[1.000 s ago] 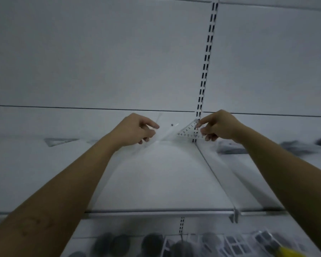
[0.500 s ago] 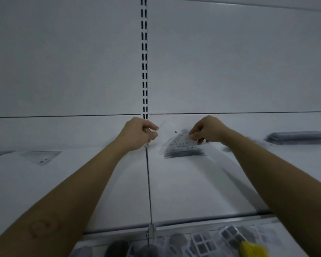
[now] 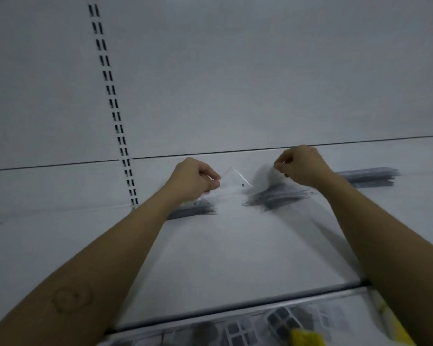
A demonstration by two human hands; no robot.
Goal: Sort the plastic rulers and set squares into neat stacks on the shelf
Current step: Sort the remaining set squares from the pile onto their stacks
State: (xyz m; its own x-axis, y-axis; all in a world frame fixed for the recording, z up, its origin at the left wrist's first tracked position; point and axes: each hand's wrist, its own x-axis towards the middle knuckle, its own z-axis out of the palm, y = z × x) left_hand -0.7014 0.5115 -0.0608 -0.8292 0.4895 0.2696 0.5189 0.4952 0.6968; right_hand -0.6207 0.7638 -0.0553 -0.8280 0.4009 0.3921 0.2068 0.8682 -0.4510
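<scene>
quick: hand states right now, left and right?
Left hand: pinching a clear set square.
Right hand: pinching a blurred clear plastic piece; type unclear.

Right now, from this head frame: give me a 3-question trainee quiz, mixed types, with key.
1. True or false: the right hand lies flat on the white metal shelf.
2. Which is nearer the black-slotted white upright? A left hand; B right hand.
3. Fill in: the clear triangular plastic set square is pinched by the ___ hand.
Key: 1 false; 2 A; 3 left.
</scene>
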